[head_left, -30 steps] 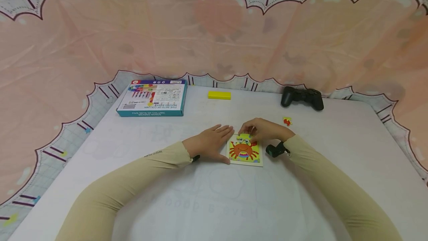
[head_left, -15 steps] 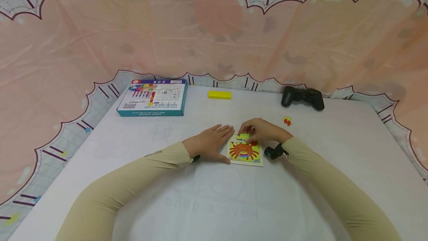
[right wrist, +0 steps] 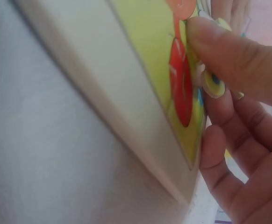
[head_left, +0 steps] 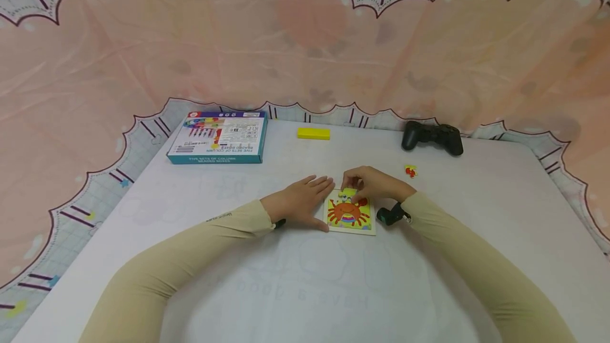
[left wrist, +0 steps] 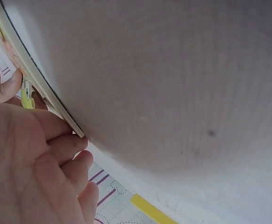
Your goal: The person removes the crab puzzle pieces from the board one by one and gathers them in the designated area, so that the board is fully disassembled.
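A crab jigsaw puzzle board (head_left: 352, 231) with a pale frame lies between both hands in the head view. Flat along its left side is the left hand (head_left: 301, 202), its fingers extended at the upper corner and its thumb at the lower one. The right hand (head_left: 376, 182) reaches over the top edge and pinches a yellow puzzle piece (head_left: 346, 195) printed with the crab's eyes. In the right wrist view this piece (right wrist: 214, 85) sits tilted between thumb and fingers, raised above the picture. A loose red and yellow puzzle piece (head_left: 411, 171) lies beyond the right wrist.
A white and teal box (head_left: 216, 139) stands at the back left of the white table (head_left: 305, 290). A yellow block (head_left: 313, 133) is at the back middle, and a black game controller (head_left: 431, 138) at the back right. A patterned curtain (head_left: 305, 52) hangs behind.
The right thumb has shifted slightly left over the board, the pinched piece staying near the top edge. The left hand keeps its place.
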`<state>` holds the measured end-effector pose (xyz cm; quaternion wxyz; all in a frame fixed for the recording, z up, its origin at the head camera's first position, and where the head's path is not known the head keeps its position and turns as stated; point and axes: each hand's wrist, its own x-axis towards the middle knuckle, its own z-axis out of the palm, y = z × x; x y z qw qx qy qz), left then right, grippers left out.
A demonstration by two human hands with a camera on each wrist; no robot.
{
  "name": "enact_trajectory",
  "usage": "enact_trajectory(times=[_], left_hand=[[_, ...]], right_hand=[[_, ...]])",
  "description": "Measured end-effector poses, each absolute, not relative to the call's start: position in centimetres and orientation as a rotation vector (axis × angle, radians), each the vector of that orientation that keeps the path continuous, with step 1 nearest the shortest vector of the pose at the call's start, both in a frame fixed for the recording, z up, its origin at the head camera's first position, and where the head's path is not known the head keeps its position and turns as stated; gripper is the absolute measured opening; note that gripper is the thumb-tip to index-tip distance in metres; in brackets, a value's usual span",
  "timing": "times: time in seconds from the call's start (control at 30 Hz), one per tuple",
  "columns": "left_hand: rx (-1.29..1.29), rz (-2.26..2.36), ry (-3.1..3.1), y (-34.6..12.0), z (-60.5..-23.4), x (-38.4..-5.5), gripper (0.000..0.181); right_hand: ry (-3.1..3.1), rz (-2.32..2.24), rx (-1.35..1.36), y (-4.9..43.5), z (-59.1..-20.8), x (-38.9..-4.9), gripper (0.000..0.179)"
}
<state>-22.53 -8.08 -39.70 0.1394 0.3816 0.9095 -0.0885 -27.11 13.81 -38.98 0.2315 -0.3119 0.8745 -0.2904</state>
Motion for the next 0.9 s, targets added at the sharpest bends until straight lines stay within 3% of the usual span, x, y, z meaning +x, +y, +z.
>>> enact_trajectory(times=[0.9], left_hand=[[1.11, -0.271, 2.635, -8.03, -39.75, -22.45, 0.107]], right_hand=[[2.353, -0.83, -0.885, 13.61, -39.32, -27.47, 0.018]])
